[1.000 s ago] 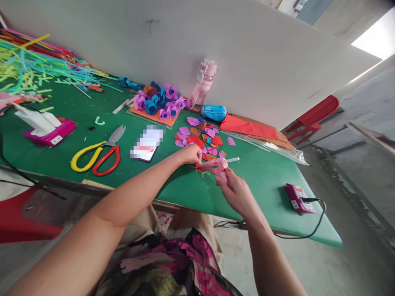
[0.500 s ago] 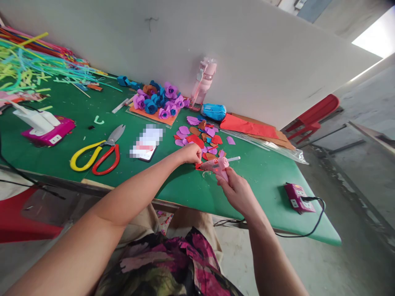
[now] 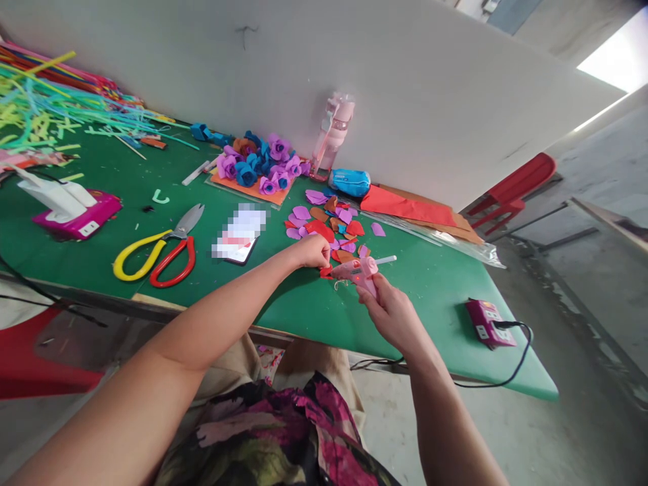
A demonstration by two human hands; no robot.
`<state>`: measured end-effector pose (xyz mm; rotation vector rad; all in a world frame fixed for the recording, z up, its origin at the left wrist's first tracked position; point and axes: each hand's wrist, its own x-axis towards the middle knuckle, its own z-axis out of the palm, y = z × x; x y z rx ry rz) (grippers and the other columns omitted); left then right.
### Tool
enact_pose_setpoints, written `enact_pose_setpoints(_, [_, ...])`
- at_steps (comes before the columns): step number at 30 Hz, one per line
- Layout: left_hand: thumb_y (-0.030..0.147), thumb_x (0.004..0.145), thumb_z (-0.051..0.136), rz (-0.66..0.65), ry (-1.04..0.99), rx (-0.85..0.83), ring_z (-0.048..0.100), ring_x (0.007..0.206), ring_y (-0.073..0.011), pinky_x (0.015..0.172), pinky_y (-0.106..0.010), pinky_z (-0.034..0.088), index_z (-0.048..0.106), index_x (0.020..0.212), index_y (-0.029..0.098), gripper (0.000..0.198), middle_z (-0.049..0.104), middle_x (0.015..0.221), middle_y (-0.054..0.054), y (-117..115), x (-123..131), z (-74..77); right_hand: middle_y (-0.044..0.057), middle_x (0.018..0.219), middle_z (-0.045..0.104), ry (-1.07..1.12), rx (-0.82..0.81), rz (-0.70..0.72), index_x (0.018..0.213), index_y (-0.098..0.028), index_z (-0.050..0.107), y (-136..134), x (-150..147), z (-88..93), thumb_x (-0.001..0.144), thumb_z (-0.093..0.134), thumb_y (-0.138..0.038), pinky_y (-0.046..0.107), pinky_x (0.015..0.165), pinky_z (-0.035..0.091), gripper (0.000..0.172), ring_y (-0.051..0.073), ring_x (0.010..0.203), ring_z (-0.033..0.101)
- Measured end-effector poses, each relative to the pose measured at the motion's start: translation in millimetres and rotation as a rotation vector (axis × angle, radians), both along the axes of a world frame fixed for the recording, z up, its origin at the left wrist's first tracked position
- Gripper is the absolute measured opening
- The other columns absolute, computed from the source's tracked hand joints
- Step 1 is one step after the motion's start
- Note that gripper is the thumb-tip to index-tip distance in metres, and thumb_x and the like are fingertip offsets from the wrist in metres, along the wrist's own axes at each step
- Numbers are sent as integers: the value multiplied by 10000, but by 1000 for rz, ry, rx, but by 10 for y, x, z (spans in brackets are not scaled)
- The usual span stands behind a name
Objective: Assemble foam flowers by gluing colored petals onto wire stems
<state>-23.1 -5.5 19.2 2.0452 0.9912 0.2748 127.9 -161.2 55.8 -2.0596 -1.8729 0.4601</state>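
Observation:
My right hand (image 3: 389,300) is wrapped round the handle of a pink glue gun (image 3: 362,271), which has a white glue stick poking out of its back. The gun's nozzle points left at a small red piece (image 3: 326,271). My left hand (image 3: 314,252) is closed in a pinch on that red piece, near the table's front edge. Thin pale strands of glue (image 3: 342,284) hang under the nozzle. Just behind my hands lie loose purple, brown and red petals (image 3: 318,214). Finished purple and blue flowers (image 3: 258,162) rest on an orange sheet farther back.
Scissors (image 3: 178,244) with yellow and red handles and a phone (image 3: 239,236) lie left of my hands. A pink bottle (image 3: 334,135), blue pouch (image 3: 350,181) and red paper (image 3: 408,204) are behind. Power strips (image 3: 490,322) sit at both sides; coloured strips (image 3: 65,108) pile up back left.
The glue gun and my right hand have shifted very slightly to the right. My left hand keeps its pinch in nearly the same place.

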Motion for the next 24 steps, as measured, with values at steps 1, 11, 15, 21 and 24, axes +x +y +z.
enact_pose_setpoints(1, [94, 555, 597, 1, 3, 2, 525, 535, -113, 477, -215, 334, 625, 528, 126, 50, 605, 520, -3, 1, 1, -1, 53, 724, 656, -3, 0, -1, 869, -210, 510, -1, 4, -1, 876, 371, -420, 251, 549, 330, 251, 199, 624, 582])
enact_pose_setpoints(11, [92, 549, 601, 16, -6, -15, 506, 509, -111, 507, -224, 361, 632, 518, 130, 58, 589, 490, 4, -8, 6, 11, 54, 757, 658, -20, 0, 7, 864, -212, 501, -18, 47, 1, 881, 363, -432, 249, 547, 328, 261, 197, 634, 586])
enact_pose_setpoints(15, [88, 548, 614, 25, -18, -17, 504, 505, -109, 502, -220, 357, 622, 513, 132, 57, 583, 484, 10, -9, 5, 8, 57, 748, 657, -18, 15, 4, 855, -213, 503, -21, 65, 2, 879, 361, -438, 250, 543, 327, 267, 198, 623, 582])
enact_pose_setpoints(21, [85, 555, 603, 12, -8, -8, 510, 519, -114, 516, -229, 367, 634, 526, 126, 59, 593, 500, -1, -15, 5, 22, 55, 741, 658, -26, -7, -15, 875, -213, 499, -30, 79, 12, 873, 367, -431, 247, 541, 328, 254, 202, 634, 590])
enact_pose_setpoints(24, [85, 554, 603, 12, -12, -11, 500, 514, -111, 518, -231, 365, 636, 529, 125, 57, 589, 500, 1, -15, 6, 15, 58, 741, 656, -17, -3, -22, 878, -214, 501, -38, 92, 24, 865, 374, -425, 247, 538, 329, 246, 202, 632, 588])
